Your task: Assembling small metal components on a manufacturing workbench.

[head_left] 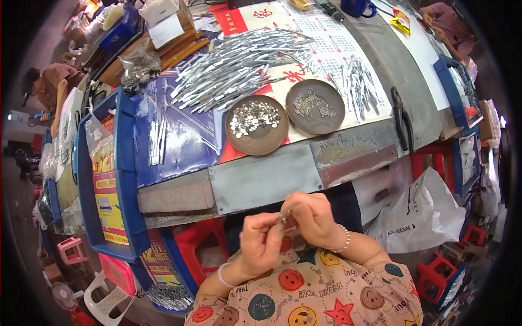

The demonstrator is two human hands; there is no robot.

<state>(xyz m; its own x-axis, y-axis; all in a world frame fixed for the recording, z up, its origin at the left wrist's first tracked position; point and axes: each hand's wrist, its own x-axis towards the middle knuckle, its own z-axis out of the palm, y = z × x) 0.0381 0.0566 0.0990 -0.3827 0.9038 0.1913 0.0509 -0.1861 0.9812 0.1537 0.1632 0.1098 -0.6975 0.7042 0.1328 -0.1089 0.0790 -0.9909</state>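
My left hand (260, 243) and my right hand (314, 218) meet in front of the table edge, fingertips pinched together. Between them is a small metallic piece (284, 215), mostly covered by the fingers; its exact kind is too small to make out. Beyond the hands, a round brown dish (260, 144) holds many flat silvery discs (255, 118). Touching it on the right, a second brown dish (325, 126) contains small thin metal bits (314, 103). Behind them lies a large heap of narrow silvery strips (234, 68), with a smaller pile of strips (359, 87) to the right.
Black-handled pliers (403, 120) lie at the table's right. A blue tray (126, 179) stands left, and a white plastic bag (421, 217) hangs at lower right. A grey metal plate (265, 178) covers the front edge. Other people sit at far left and far right.
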